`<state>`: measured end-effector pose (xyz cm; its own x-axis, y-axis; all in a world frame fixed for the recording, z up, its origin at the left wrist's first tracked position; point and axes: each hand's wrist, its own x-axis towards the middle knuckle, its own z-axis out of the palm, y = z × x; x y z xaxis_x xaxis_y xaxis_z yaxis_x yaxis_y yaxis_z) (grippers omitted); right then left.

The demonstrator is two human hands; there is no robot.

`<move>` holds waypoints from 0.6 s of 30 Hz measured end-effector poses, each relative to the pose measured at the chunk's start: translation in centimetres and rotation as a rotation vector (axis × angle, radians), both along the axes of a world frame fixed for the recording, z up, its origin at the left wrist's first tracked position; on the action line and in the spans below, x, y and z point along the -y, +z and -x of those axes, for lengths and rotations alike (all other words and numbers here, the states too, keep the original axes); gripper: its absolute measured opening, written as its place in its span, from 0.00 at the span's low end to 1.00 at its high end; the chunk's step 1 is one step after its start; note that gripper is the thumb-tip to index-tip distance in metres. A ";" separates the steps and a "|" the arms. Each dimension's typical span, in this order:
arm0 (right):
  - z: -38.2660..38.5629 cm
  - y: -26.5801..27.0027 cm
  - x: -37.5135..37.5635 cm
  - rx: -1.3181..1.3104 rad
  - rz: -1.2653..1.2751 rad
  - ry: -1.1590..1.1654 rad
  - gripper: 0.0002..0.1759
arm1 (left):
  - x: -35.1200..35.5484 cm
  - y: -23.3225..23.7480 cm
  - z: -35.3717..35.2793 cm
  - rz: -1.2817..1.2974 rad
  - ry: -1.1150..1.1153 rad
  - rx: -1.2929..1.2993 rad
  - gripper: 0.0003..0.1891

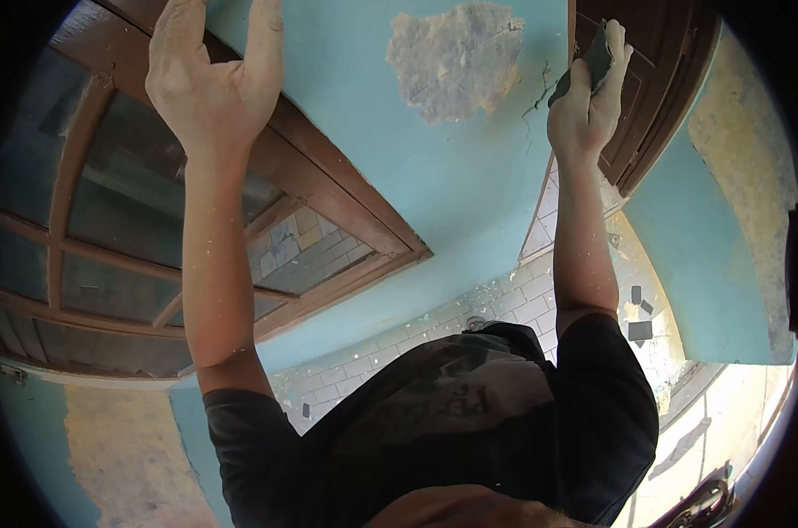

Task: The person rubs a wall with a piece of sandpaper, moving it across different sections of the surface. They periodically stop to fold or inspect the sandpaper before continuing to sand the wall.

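A: "What's at the left?"

B: "A window (69, 167). The left hand (214, 92) shows against its brown frame, thumb and fingers spread wide — the tips are cut off, so I can't tell whether it holds anything."

A: "And the middle?"

B: "Blue wall (355, 75), with a rough grey patch (456, 62) and a crack (533, 107) to its right."

A: "The right hand (584, 119)?"

B: "Closed round a dark pad (599, 60) — just right of the crack, seen partly against a brown door (658, 66). Lower down, dark pieces (640, 331) lie on the tiled floor (531, 295)."
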<state>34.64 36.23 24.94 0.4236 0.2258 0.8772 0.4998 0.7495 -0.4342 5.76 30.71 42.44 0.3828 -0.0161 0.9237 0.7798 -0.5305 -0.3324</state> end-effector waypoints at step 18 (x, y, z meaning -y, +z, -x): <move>15.3 7.6 -1.1 0.302 -0.078 -0.039 0.32 | -5.0 8.8 -0.2 -0.450 0.240 -0.350 0.22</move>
<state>19.32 37.36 32.54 0.1487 0.1419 0.9786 0.6262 0.7525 -0.2043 5.94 35.74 51.23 0.7028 -0.2508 0.6657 0.6645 -0.1025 -0.7402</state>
